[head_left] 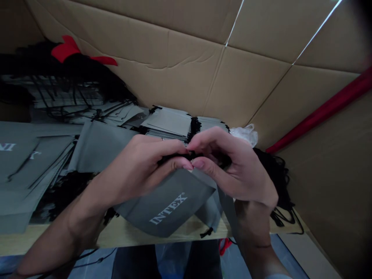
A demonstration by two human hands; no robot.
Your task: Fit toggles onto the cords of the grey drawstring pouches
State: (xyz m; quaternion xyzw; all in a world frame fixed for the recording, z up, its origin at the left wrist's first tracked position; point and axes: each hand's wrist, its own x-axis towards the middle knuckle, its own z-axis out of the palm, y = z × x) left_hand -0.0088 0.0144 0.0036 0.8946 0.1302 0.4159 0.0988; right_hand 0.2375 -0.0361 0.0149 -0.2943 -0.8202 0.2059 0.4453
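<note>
A grey drawstring bag (174, 197) printed with white "INTEX" lettering hangs below both hands, above the table's front edge. My left hand (145, 166) pinches its top between thumb and fingers, where black cord (171, 156) shows. Meeting it fingertip to fingertip, my right hand (235, 166) is also closed on the black cord at the bag's top; the exact grip is partly hidden. Beneath the right hand, another grey bag piece (211, 213) hangs down with a black cord end (207, 233).
Stacks of grey bags (168, 121) line the back, with more printed bags (23, 162) at left. Black cords (270, 174) heap at right; others lie back left with a red strip (66, 50). Cardboard walls (174, 50) enclose the wooden table (136, 236). Clear plastic (245, 134) lies behind.
</note>
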